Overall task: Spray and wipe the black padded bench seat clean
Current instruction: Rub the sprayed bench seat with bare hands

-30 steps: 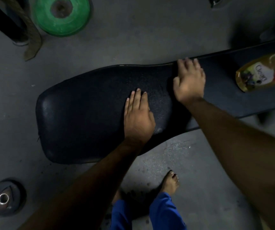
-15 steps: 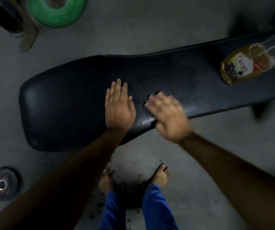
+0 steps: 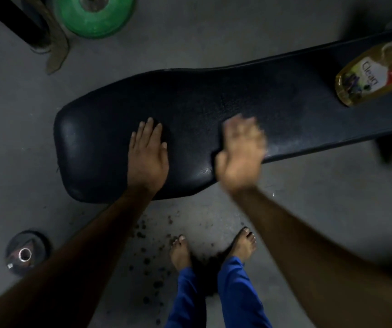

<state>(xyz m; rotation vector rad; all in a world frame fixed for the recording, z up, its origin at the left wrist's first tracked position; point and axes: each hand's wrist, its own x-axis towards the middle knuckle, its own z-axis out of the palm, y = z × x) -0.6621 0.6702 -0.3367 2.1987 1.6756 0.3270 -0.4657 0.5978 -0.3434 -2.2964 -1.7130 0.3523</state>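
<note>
Both hands [image 3: 148, 157] on bench seat [image 3: 109, 147]; bottle [image 3: 370, 78] on far right end, apparently lying.

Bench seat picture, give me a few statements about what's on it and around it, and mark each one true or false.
1. The left hand lies flat, palm down, on the black bench seat. True.
2. The bottle of yellowish liquid stands on the floor. False: it rests on the narrower right part of the seat.
3. The right hand is motion-blurred at the near edge of the seat. True.
4. A green disc sits on the seat between the hands. False: it is on the floor beyond the seat, at upper left.
5. The person wears shoes. False: both feet are bare, below blue trouser legs.
</note>
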